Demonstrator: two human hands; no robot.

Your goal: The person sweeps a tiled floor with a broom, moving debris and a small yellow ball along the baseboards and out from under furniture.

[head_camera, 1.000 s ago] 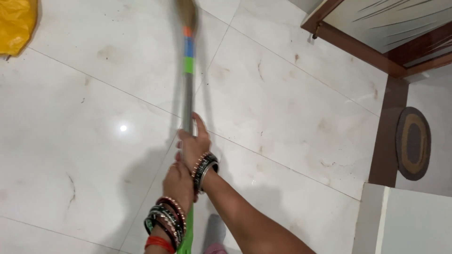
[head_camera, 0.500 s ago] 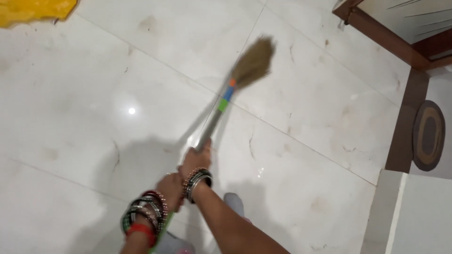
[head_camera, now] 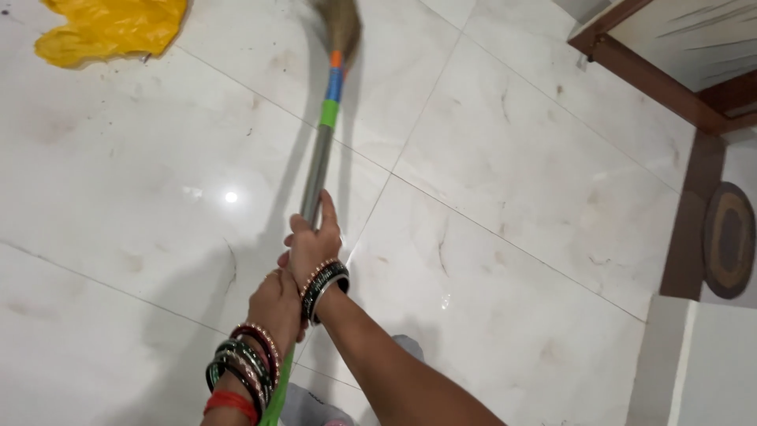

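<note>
Both my hands grip a long broom (head_camera: 318,162) with a grey shaft, green, blue and orange bands, and a brown grass head at the top edge. My right hand (head_camera: 315,241) is wrapped round the shaft higher up, with dark bangles on the wrist. Just below it, my left hand (head_camera: 276,304) holds the green lower end of the handle and wears several bangles too. The broom reaches forward over glossy white floor tiles (head_camera: 505,181).
A crumpled yellow plastic bag (head_camera: 110,30) lies on the floor at the top left. A brown wooden door frame (head_camera: 654,79) stands at the top right, with an oval mat (head_camera: 729,241) beyond the brown threshold. A white ledge (head_camera: 694,363) fills the bottom right corner.
The broom head has swung from the right back to the left and further forward, now pointing almost straight ahead. The view shifted, showing more of the yellow bag.
</note>
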